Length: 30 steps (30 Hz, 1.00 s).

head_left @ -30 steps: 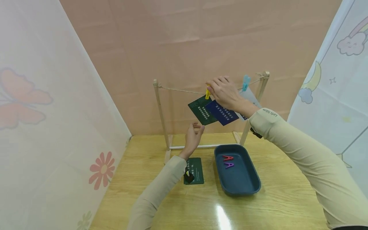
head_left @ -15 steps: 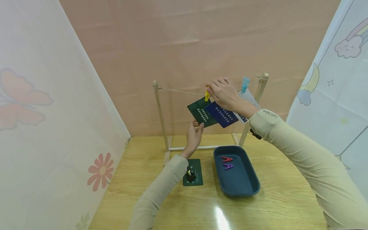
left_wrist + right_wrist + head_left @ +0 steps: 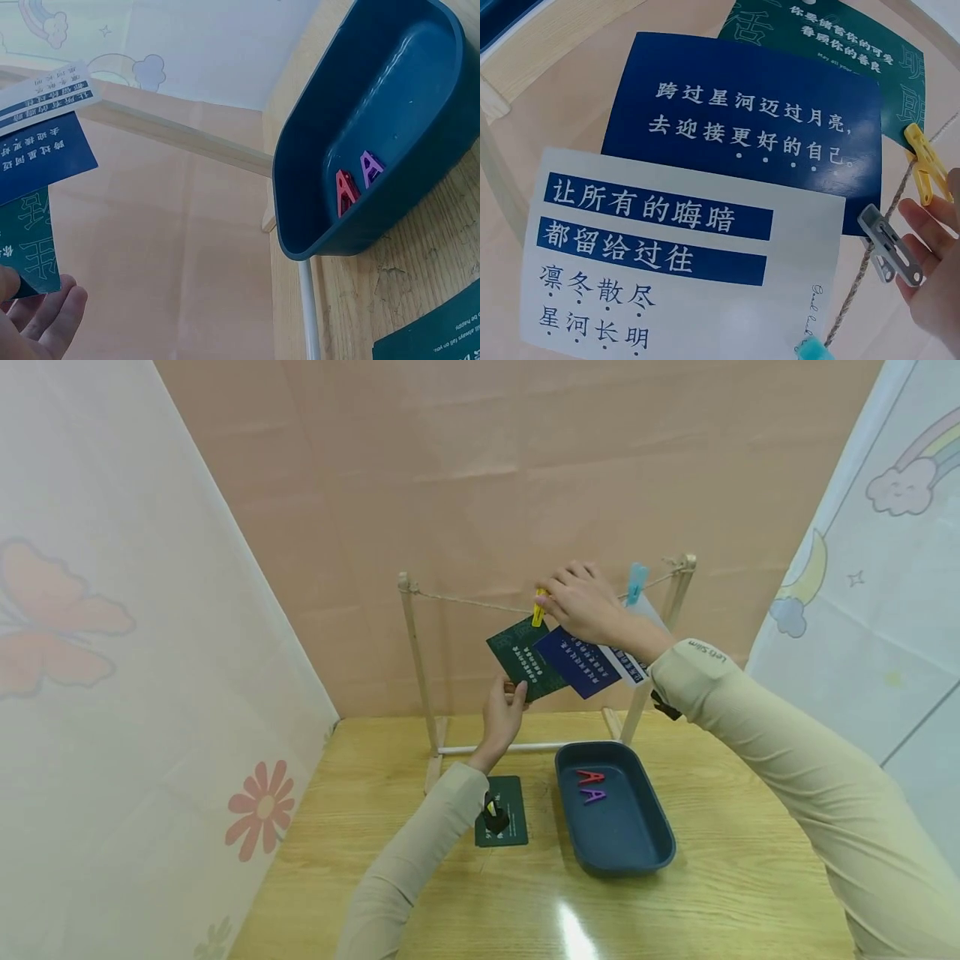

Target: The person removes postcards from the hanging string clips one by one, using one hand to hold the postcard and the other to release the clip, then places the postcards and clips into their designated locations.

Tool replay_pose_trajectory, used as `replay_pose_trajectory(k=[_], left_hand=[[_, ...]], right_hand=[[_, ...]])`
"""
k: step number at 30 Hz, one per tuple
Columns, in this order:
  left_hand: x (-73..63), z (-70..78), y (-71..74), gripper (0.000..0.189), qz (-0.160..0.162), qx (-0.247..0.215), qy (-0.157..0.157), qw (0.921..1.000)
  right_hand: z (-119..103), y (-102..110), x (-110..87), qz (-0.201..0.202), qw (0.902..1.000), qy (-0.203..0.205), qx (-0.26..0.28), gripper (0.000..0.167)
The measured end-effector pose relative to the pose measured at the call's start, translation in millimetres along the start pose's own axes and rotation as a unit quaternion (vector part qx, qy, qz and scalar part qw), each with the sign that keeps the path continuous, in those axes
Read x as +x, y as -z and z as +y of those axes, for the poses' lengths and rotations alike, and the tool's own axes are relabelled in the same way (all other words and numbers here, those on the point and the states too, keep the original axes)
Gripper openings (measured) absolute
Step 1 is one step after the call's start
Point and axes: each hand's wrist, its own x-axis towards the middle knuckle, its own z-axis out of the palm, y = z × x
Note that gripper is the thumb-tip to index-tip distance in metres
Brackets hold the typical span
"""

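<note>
In the head view, my left hand (image 3: 502,720) pinches the bottom corner of a green card (image 3: 527,657), thumb in front and fingers behind. My right hand (image 3: 588,603) is up at the line, fingers around a yellow clothespin (image 3: 537,610) at the card's top corner. Beside it hangs a dark blue card (image 3: 742,127), with a grey clothespin (image 3: 889,244) on the line at its corner. A white card (image 3: 682,255) hangs nearest the right post, under a light blue clothespin (image 3: 637,583). The right wrist view shows these cards overlapping one another.
The rope (image 3: 472,602) runs between two posts of a wooden stand (image 3: 417,668). A dark blue tray (image 3: 618,843) on the table holds a red clothespin (image 3: 590,777) and a purple clothespin (image 3: 593,796). Green cards (image 3: 513,814) lie stacked beneath my left wrist.
My left hand has closed its thumb and fingers on the green card's lower corner, where before it was just below. My right hand keeps its place at the yellow clothespin.
</note>
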Motion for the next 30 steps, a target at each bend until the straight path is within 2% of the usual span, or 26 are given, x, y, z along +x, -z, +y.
replay_pose_trajectory(k=[10, 15, 21, 25, 30], left_hand=[[1.3, -1.9, -1.2, 0.022, 0.008, 0.004, 0.005, 1.0], [0.6, -1.7, -0.1, 0.019, 0.023, 0.033, -0.013, 0.9991], [-1.9, -1.1, 0.3, 0.015, 0.029, 0.007, -0.047, 0.9985], [-1.4, 0.1, -0.3, 0.017, 0.025, -0.014, -0.034, 0.999], [-0.9, -0.4, -1.3, 0.018, 0.023, -0.014, -0.015, 0.9995]], right_hand=[[0.2, 4.0, 4.5, -0.029, 0.9958, -0.04, 0.078, 0.031], [-1.4, 6.1, 4.5, -0.054, 0.9915, -0.052, 0.107, 0.026], [-2.1, 7.7, 2.8, -0.057, 0.991, -0.046, 0.112, 0.034], [-0.2, 7.7, 2.7, -0.051, 0.9916, -0.036, 0.113, 0.035], [-0.8, 8.6, 1.9, -0.044, 0.9919, -0.028, 0.116, 0.032]])
